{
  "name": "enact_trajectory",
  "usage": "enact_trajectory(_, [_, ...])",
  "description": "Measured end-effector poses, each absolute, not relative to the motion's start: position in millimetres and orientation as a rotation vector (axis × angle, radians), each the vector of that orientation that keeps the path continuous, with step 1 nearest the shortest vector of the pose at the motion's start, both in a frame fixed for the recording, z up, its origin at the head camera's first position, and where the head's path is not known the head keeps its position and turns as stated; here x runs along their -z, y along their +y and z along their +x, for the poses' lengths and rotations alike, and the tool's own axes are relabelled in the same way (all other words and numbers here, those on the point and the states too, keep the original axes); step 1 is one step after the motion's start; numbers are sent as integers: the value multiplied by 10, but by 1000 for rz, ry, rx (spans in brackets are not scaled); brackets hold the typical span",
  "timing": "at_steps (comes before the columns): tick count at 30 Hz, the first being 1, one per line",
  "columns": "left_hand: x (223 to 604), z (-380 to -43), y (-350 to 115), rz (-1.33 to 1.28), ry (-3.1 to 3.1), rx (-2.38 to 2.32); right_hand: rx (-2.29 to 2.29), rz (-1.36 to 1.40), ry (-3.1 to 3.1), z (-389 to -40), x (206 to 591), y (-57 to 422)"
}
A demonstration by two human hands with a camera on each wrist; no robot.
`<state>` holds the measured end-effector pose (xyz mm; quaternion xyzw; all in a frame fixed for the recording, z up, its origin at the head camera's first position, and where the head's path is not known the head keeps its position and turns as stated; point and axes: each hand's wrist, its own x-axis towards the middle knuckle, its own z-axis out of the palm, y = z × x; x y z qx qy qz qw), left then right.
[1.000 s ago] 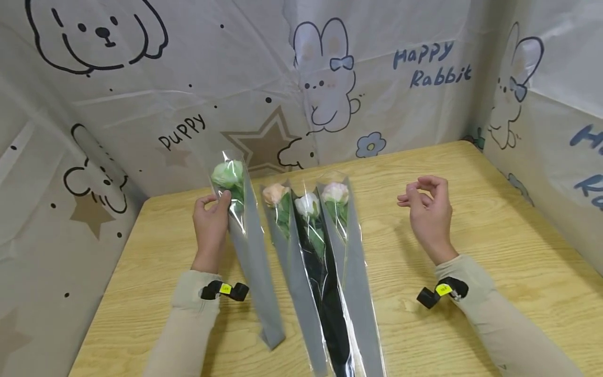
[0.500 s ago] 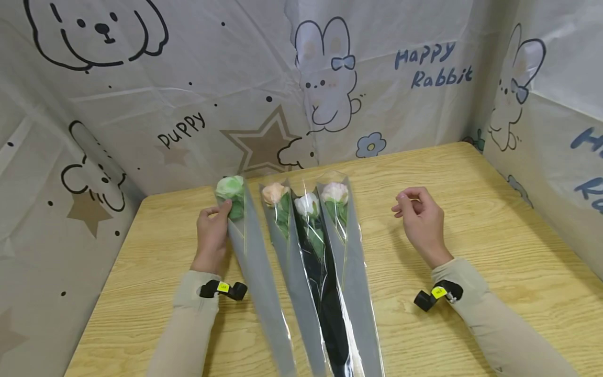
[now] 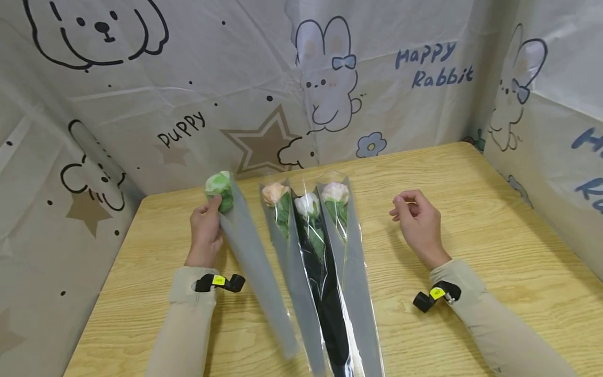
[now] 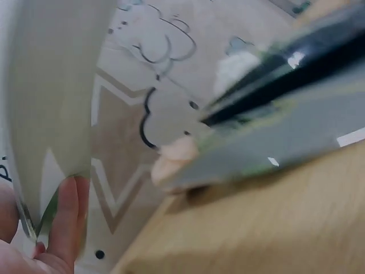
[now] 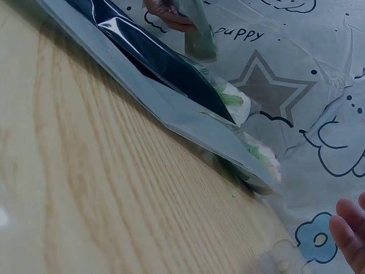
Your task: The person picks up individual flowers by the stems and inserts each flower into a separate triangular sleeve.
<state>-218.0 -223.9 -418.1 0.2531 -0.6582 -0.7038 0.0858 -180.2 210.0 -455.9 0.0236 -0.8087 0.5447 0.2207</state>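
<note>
My left hand (image 3: pixel 206 230) pinches a green flower in a grey wrapper (image 3: pixel 249 256), thumb in front just under the bloom. Its narrow lower end looks blurred. In the left wrist view, fingers (image 4: pixel 65 217) lie against the same wrapper (image 4: pixel 51 85). To its right lie three more wrapped flowers side by side: a peach flower (image 3: pixel 274 195) in grey, a white flower (image 3: pixel 307 205) in black, and a pale pink flower (image 3: pixel 335 193) in grey. My right hand (image 3: pixel 418 225) hovers on the right side with fingers loosely curled, holding nothing.
The light wood table (image 3: pixel 471 220) carries everything. Behind it and at both sides hang pale cloth walls (image 3: pixel 245 52) printed with cartoon animals, stars and words. A camera strap (image 3: pixel 219 283) sits on the left wrist, another strap (image 3: pixel 438 294) on the right.
The left hand first drew the green flower nearer to me, then swung its bloom slightly left, away from the other flowers. The right hand lowered a little. The three other flowers stayed put.
</note>
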Motion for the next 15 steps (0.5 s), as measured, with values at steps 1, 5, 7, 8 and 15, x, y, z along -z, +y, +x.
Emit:
enact_trajectory(1, [4197, -2175, -2237, 765, -1998, 2078, -1501, 63, -2238, -1805, 4565, 2102])
enact_trajectory(5, [4301, -2160, -2223, 788, -2156, 1969, -1497, 67, -2253, -1809, 4571, 2107])
enact_trajectory(7, [4360, -2162, -2217, 775, -2194, 1941, -1506, 69, -2256, -1801, 4569, 2108])
enact_trajectory(8, [4387, -2165, -2217, 764, -2217, 1932, -1508, 70, -2257, -1796, 4568, 2108])
enact_trajectory(15, [4489, -2195, -2204, 696, -2323, 1885, -1498, 75, -2266, -1788, 4586, 2107])
